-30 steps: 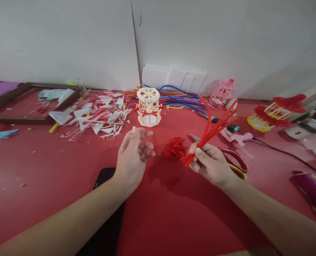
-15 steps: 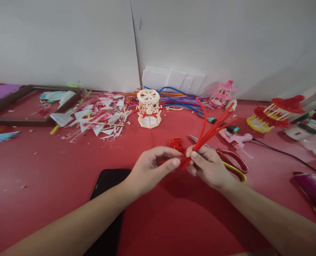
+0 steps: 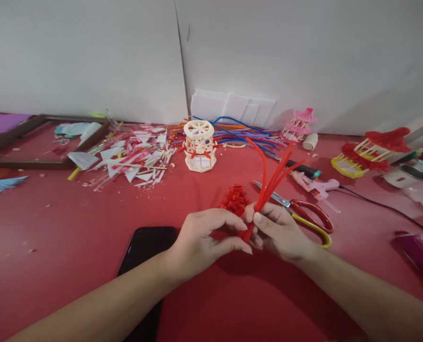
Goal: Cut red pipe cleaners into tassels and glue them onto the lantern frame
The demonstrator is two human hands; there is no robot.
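Observation:
A bundle of red pipe cleaners (image 3: pixel 268 190) is pinched near its lower end by my right hand (image 3: pixel 283 232), the long ends fanning upward. My left hand (image 3: pixel 200 242) is beside the bundle's bottom ends with thumb and index finger apart; whether its fingertips touch the stems is hard to make out. Just behind the hands lies a heap of short red cut pieces (image 3: pixel 234 197). Scissors (image 3: pixel 309 216) with one red and one yellow handle lie beyond my right hand, their blades pointing to the upper left.
A cream lattice tower (image 3: pixel 199 145) stands mid-table. White scraps (image 3: pixel 133 156) lie left of it, coloured stems (image 3: pixel 240 130) behind. A pink glue gun (image 3: pixel 316 185), a red-and-yellow model (image 3: pixel 371 152) and a small pink model (image 3: pixel 299 124) are rightward. A black phone (image 3: pixel 143 251) lies under my left forearm.
My right hand and the red bundle have come slightly lower, uncovering more of the cut pieces. My left thumb and index finger have spread wider apart.

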